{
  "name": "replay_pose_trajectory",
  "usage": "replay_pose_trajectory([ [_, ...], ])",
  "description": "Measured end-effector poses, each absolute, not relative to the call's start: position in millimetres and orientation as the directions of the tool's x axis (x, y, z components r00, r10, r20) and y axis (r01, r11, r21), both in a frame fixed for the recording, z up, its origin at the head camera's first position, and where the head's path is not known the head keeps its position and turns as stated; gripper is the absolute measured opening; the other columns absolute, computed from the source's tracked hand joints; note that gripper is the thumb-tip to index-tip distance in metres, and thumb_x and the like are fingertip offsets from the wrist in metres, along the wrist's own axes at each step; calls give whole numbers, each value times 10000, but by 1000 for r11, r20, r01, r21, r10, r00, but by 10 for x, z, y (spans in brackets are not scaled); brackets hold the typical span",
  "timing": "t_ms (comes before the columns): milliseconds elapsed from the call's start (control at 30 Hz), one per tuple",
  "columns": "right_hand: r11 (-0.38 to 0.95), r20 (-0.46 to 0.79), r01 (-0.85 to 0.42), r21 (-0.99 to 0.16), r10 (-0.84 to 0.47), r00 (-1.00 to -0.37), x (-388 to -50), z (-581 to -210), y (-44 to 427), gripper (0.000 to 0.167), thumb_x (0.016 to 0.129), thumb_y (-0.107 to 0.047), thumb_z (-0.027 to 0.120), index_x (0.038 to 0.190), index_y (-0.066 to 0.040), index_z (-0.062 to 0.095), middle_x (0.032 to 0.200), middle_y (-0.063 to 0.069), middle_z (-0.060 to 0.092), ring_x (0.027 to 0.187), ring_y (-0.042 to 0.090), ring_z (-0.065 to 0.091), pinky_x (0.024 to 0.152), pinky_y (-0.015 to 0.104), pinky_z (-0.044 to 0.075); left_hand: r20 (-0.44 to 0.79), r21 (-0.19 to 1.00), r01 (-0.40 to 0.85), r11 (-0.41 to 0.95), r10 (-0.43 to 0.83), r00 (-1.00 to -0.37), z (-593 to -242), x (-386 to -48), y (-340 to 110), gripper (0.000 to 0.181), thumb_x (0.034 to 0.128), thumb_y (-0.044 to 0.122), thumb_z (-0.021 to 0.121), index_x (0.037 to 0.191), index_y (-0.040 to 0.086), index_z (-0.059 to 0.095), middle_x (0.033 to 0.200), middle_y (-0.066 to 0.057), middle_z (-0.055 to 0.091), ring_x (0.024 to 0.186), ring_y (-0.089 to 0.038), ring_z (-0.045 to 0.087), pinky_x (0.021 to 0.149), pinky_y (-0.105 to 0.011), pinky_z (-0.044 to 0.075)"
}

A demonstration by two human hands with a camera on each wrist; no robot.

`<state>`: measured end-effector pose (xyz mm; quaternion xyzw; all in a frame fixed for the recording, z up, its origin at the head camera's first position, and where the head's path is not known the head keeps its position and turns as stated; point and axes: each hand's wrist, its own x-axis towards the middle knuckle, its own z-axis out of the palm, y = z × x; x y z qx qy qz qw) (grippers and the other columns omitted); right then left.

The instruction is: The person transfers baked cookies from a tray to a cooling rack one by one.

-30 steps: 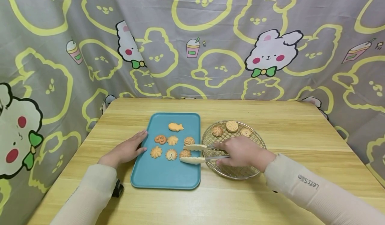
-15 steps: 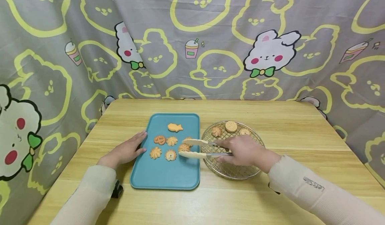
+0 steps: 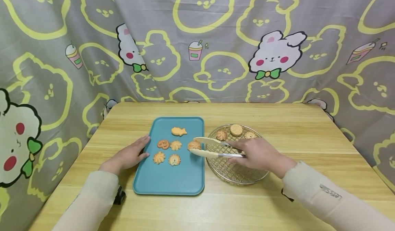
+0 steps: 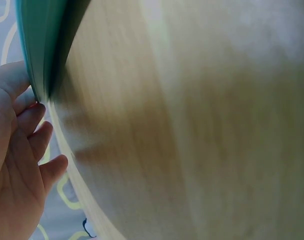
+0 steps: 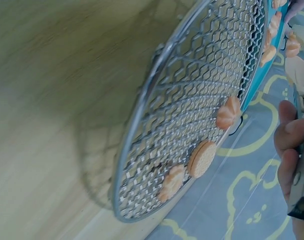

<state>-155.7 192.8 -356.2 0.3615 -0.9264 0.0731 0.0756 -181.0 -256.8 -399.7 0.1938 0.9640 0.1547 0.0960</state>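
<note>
My right hand (image 3: 259,155) grips metal tongs (image 3: 229,154) with cream tips, whose tips are around a flower-shaped cookie (image 3: 194,146) at the right side of the blue tray (image 3: 169,183). In the right wrist view my fingers (image 5: 291,135) curl round the tongs' handle. My left hand (image 3: 124,155) rests with extended fingers against the tray's left edge. On the tray lie a fish-shaped cookie (image 3: 179,131), a pretzel-shaped one (image 3: 163,144) and several flower-shaped ones. Whether another cookie lies beneath the tongs is hidden.
Right of the tray stands a round wire rack (image 3: 234,174), partly under my right hand, holding a swirled cookie (image 3: 221,135), a round sandwich cookie (image 3: 236,130) and a ring-like cookie (image 3: 250,135). A patterned curtain (image 3: 216,69) hangs behind the wooden table (image 3: 240,210).
The tongs have moved up and slightly right, and the cookie at their tips has left the tray's lower row, now covering the place of the swirled cookie. My left hand stays put.
</note>
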Motion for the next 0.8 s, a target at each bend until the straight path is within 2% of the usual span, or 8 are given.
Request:
replay_pose_trajectory([
  [100, 737, 202, -670, -85, -646, -736, -1556, -3575, 1986, 609, 822, -510, 694, 1272, -104, 633, 782, -49, 650, 553, 29, 470, 489, 299, 457, -123, 333, 346, 877, 404, -906, -4000, -1808, -2571, 673, 984, 280, 548, 1501, -9, 229, 1542, -213, 189, 1377, -426, 209, 1062, -578, 261],
  [267, 755, 211, -649, -99, -621, -755, -1550, -3583, 2084, 607, 822, -502, 698, 1277, -106, 630, 899, 3, 699, 629, 65, 550, 502, 321, 474, -120, 337, 347, 875, 406, -906, -4002, -1808, -2572, 673, 983, 280, 550, 1501, -10, 231, 1543, -212, 188, 1380, -423, 205, 1065, -577, 257],
  [567, 792, 201, -603, -97, -578, -791, -1517, -3576, 2250, 603, 830, -509, 687, 1281, -114, 628, 888, 27, 690, 654, 122, 595, 521, 343, 485, -119, 341, 343, 875, 402, -908, -4011, -1810, -2575, 674, 984, 286, 548, 1503, -4, 230, 1546, -204, 188, 1385, -415, 200, 1069, -575, 251],
  [667, 802, 197, -589, -99, -564, -802, -1506, -3574, 2304, 604, 834, -511, 683, 1287, -116, 625, 908, 26, 694, 696, 151, 629, 561, 370, 511, -119, 343, 342, 875, 402, -908, -4012, -1810, -2573, 673, 984, 287, 547, 1503, -3, 231, 1546, -203, 188, 1384, -415, 202, 1069, -576, 251],
  [800, 819, 188, -562, -115, -538, -822, -1490, -3569, 2371, 595, 840, -499, 682, 1297, -124, 618, 1061, 80, 695, 849, 235, 673, 662, 439, 539, -117, 340, 344, 875, 403, -908, -4012, -1811, -2572, 672, 984, 287, 547, 1502, -3, 232, 1545, -204, 190, 1382, -417, 206, 1067, -576, 255],
])
